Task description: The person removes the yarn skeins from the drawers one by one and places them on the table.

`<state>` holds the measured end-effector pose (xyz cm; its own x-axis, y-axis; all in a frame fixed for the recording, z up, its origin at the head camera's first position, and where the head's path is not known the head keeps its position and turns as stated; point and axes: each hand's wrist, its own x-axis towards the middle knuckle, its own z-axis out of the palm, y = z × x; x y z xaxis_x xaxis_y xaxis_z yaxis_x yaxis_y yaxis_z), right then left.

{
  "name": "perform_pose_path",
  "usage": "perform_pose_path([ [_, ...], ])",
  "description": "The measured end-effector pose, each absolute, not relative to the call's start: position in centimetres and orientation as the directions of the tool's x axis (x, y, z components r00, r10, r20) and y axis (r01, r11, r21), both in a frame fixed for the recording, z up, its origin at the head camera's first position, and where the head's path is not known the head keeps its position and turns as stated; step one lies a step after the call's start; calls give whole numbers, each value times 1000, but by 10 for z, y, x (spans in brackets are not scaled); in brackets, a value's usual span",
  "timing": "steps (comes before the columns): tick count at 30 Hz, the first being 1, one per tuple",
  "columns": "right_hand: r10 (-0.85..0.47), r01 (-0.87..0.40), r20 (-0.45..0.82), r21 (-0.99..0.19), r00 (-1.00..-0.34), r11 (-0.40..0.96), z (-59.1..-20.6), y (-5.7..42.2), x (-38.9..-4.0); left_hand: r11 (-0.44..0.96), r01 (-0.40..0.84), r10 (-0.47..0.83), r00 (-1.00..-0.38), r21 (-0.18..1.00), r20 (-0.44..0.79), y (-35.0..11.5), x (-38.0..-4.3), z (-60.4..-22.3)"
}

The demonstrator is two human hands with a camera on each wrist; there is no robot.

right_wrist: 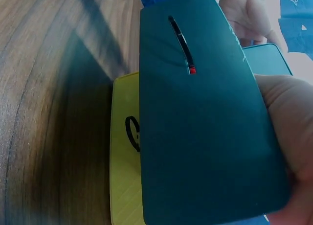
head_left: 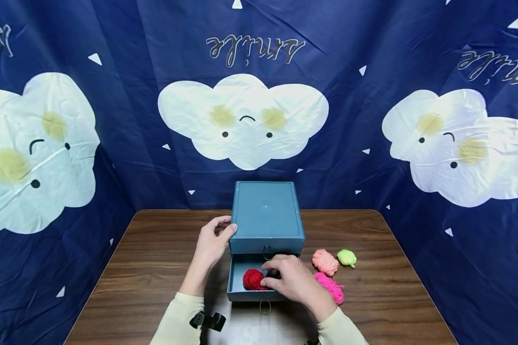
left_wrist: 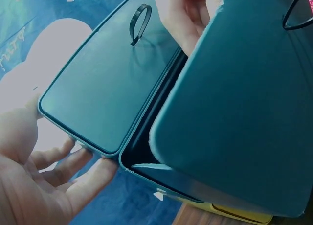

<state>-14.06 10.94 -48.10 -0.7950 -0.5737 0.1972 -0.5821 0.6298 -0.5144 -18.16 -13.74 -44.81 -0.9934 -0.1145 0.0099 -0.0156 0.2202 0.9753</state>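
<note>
A blue drawer cabinet (head_left: 265, 211) stands near the far edge of the table. Its blue drawer (head_left: 237, 296) is pulled out below a closed upper drawer (left_wrist: 105, 83). At the cabinet's left side, my left hand (head_left: 212, 239) presses with fairly straight fingers, the thumb at the top edge. My right hand (head_left: 291, 279) reaches into the pulled-out drawer. Between its thumb and fingers is a dark yarn ball (head_left: 274, 273), mostly hidden by the hand. Just left of it in the drawer sits a red yarn ball (head_left: 253, 279).
Right of the drawer lie a salmon-pink yarn ball (head_left: 325, 262), a lime-green one (head_left: 347, 258) and a hot-pink skein (head_left: 329, 287). A yellow drawer (right_wrist: 124, 181) with a black loop pull sits beneath the blue one. Navy cloth (head_left: 349, 28) with clouds surrounds the wooden table (head_left: 155, 268).
</note>
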Motion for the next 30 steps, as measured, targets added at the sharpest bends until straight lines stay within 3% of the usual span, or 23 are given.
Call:
perform_pose_path([
  [21,-599,-512,22,-547,-800,663,-475,107,-146,210,7,-111,-993,978,31,-134,-183,-451],
  [30,-636,-571,69,-523,-769,633,-479,107,-150,195,12,-107,-994,981,33,-136,-183,-451],
])
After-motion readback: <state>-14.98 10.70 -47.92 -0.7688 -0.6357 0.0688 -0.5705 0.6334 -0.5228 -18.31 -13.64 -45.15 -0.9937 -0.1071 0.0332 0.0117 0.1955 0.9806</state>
